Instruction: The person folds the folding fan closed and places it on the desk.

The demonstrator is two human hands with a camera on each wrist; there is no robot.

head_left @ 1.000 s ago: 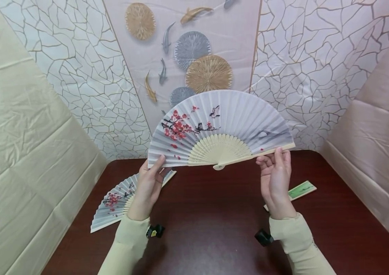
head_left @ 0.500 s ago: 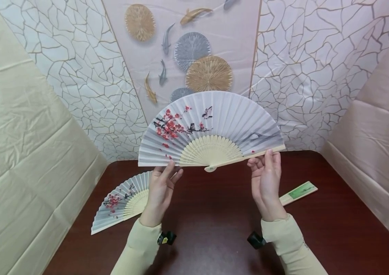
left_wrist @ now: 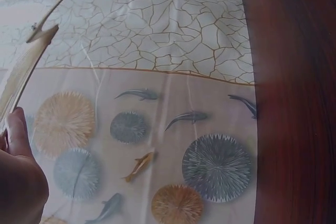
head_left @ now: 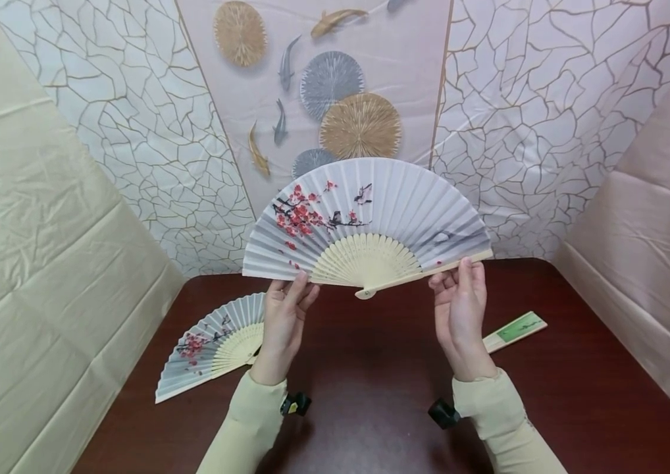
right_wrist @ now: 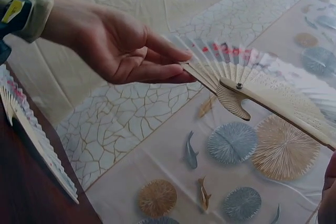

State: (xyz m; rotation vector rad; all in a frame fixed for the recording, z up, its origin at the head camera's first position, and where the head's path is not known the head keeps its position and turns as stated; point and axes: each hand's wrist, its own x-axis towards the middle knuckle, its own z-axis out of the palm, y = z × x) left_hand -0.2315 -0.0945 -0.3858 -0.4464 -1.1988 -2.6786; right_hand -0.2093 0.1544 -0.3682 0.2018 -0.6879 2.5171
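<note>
The person's left hand [head_left: 280, 322] pinches the lower left edge of a spread half-round fan, white and grey with red blossom and pale wood-like ribs [head_left: 400, 204]; the right hand [head_left: 459, 313] pinches its right guard stick, close to the outer end. The spread fan is up above the bench [head_left: 364, 375], between the two hands, its long axis running left to right and its right end tipped slightly higher. Its pivot [head_left: 364, 294] hangs in the gap between them, and from where I stand the left hand is the nearer one to it. Left of the left hand, a second open fan with similar blossom [head_left: 199, 355] lies on the bench, partly hidden. Right of the right wrist lies a folded fan with a green panel [head_left: 518, 327], slanting away to the far right.
</note>
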